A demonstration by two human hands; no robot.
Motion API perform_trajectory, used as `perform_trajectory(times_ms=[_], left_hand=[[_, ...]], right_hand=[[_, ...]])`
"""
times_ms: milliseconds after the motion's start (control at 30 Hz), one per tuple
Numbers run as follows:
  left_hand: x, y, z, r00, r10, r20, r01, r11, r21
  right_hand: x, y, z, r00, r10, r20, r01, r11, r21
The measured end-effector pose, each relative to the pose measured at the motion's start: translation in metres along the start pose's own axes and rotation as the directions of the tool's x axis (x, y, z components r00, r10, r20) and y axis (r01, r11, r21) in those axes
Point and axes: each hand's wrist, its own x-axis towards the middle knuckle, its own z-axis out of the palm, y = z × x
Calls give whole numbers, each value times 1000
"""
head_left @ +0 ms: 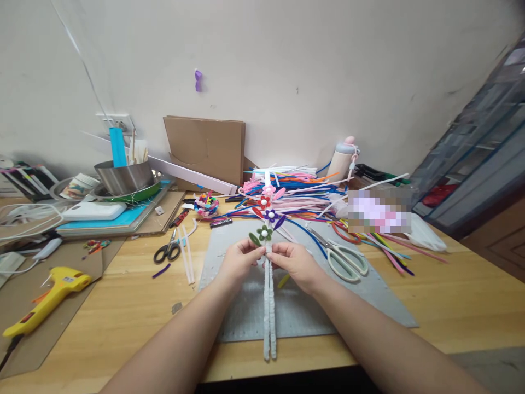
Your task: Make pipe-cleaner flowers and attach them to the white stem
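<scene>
Both hands meet over the grey mat (241, 314), fingers pinched on a pipe-cleaner flower stem (267, 306). My left hand (241, 260) grips it from the left, just under a green flower (264, 233) and its leaf (254, 239). From the right, my right hand (296, 264) pinches the same spot. Two white fuzzy strands hang side by side below the fingers, past the mat's front edge. Above the green flower come a purple flower (271, 215), a red flower (264, 202) and a pink flower (268, 190), each with a white centre. The fingertips partly hide the stem.
Green-handled scissors (344, 261) lie on the mat at right, black-handled scissors (168, 251) left of it. A yellow glue gun (49, 298) rests on cardboard at far left. Bundled pipe cleaners (295, 205), leaning cardboard (205, 150) and a bottle (342, 161) stand behind.
</scene>
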Motion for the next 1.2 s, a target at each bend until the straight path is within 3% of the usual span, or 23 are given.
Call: perform_trajectory(times_ms=[533,633,833,1033,1200], left_hand=[[-2,-3,5,996,31,-81,-31,1000,-3],[-2,-1,3,998,25,-65,-24,1000,17],[-2,5,-2,998,7,69,-13,995,97],[-4,7,2,994,104,20,-105,993,54],[-4,5,5,993,116,11,-116,993,18]], right_hand=[[1,2,-2,1000,10,-10,-9,999,31],[2,3,-3,1000,19,-5,-19,999,48],[0,2,-4,1000,6,24,-7,999,48],[0,0,-3,1000,8,13,-8,999,31],[0,0,-3,1000,-2,28,1,999,42]])
